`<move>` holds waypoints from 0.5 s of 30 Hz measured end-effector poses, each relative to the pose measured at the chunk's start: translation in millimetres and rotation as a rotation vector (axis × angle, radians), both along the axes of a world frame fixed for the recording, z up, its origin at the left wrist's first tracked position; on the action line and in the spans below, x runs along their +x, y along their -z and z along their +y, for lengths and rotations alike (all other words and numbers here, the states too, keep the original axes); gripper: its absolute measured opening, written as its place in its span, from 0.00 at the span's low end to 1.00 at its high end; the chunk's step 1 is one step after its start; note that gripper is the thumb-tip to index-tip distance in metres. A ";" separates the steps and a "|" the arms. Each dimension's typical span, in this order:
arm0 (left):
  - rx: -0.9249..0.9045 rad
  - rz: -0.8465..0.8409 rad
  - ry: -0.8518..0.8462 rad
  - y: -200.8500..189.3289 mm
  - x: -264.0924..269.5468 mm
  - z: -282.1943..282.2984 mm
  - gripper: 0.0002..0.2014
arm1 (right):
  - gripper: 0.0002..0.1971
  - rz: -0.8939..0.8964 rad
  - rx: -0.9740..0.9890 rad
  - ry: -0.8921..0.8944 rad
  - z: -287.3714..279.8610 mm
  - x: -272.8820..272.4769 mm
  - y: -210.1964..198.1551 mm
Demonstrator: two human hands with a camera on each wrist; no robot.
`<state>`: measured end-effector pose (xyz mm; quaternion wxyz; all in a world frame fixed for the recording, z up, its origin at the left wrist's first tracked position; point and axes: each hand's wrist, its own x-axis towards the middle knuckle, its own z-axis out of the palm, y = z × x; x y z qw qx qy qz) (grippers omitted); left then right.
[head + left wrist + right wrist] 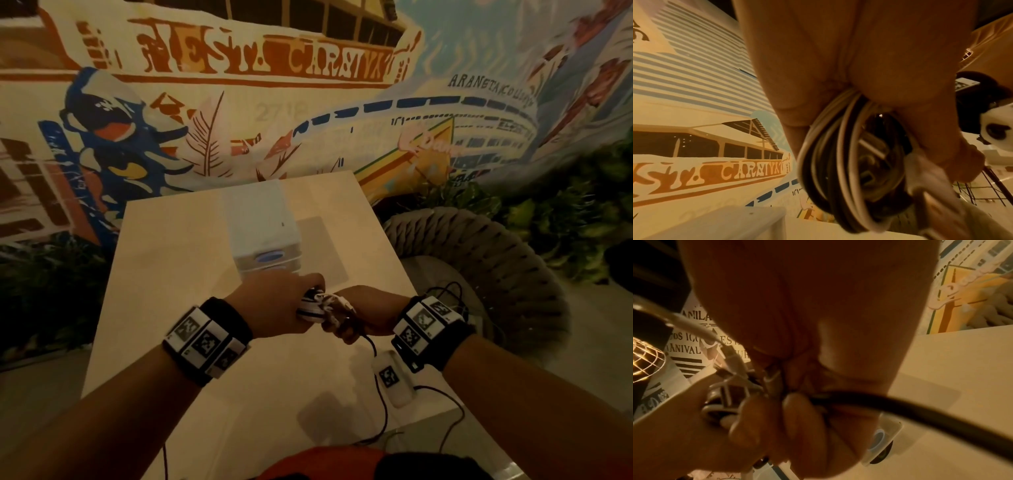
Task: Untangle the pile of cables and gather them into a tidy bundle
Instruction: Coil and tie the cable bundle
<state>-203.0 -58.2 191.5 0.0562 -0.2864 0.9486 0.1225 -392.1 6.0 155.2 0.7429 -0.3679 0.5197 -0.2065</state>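
Observation:
A coiled bundle of white and black cables is held above the pale table, between both hands. My left hand grips the coil; in the left wrist view the loops hang from its curled fingers. My right hand is closed against the bundle's right side, and in the right wrist view its fingers pinch a black cable. That black cable trails down across the table toward my body.
A white box with a blue oval mark stands on the table just beyond the hands. A small white tagged device lies near the right wrist, with thin black wires over the table's near right edge. A woven chair stands at the right.

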 end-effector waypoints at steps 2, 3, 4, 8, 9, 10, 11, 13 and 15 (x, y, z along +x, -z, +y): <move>-0.001 -0.065 0.006 0.6 -1.0 3.0 0.14 | 0.12 0.079 -0.026 -0.039 1.8 2.5 -3.9; -0.010 -0.102 0.018 1.0 -1.7 3.9 0.14 | 0.13 0.088 -0.025 -0.059 1.6 3.7 -5.8; -0.023 -0.146 0.027 1.3 -2.8 4.5 0.13 | 0.15 0.076 -0.005 -0.077 -0.3 4.2 -7.4; -0.052 -0.278 0.012 -0.5 -11.2 5.9 0.12 | 0.33 -0.041 0.179 -0.150 -17.5 -0.1 -11.8; -0.057 -0.294 0.006 -0.9 -13.8 6.5 0.13 | 0.35 -0.033 0.188 -0.187 -21.5 -2.0 -13.9; -0.067 -0.310 0.003 -1.8 -16.6 7.2 0.13 | 0.35 -0.013 0.182 -0.230 -25.2 -4.1 -16.3; -0.080 -0.317 -0.002 -2.6 -19.2 8.2 0.12 | 0.34 0.013 0.170 -0.277 -27.7 -6.2 -20.1; -0.105 -0.309 -0.003 -4.4 -23.6 10.9 0.10 | 0.29 0.092 0.140 -0.379 -30.6 -8.8 -25.6; -0.141 -0.300 0.029 -3.5 -27.8 13.4 0.09 | 0.18 0.226 0.106 -0.439 -31.3 -5.3 -27.8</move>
